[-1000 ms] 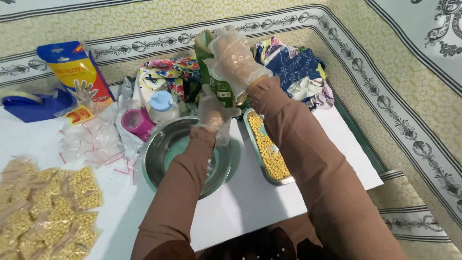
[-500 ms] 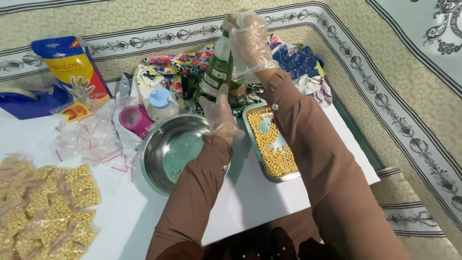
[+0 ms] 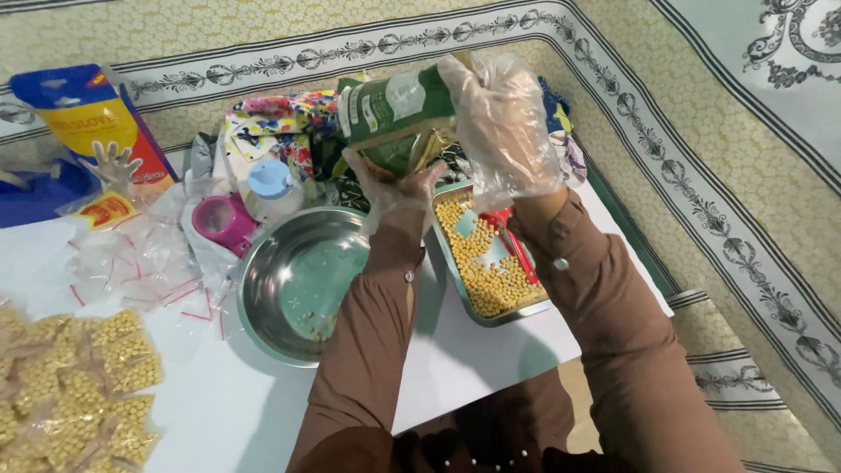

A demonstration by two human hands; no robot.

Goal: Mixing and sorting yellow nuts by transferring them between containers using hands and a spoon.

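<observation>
Head view: both hands gloved in clear plastic, both on a green pouch [image 3: 394, 118] held tilted in the air above the far ends of the round steel bowl [image 3: 302, 285] and the rectangular steel tray [image 3: 491, 267]. Right hand [image 3: 504, 127] has its grip wrapped around the pouch's upper end; left hand [image 3: 399, 188] is clenched on the lower end, which looks open with a gold lining showing. Can't tell if anything is leaving the pouch right now. Tray holds a layer of small yellow beans with a red scoop [image 3: 512, 236] lying in them; bare metal shows at one patch, so not full. Bowl is nearly bare, only a few beans scattered at the bottom. On the left of the white tabletop [image 3: 228, 412], a pile of small clear bags already filled with yellow beans [image 3: 74, 385], so a fair batch looks done. Beyond them lie loose unfilled clear bags with red ties [image 3: 131, 258], so my read is packing remains. Also near: pink cup [image 3: 223, 223], small blue-capped bottle [image 3: 272, 188], a yellow-and-blue packet [image 3: 92, 123] behind.
</observation>
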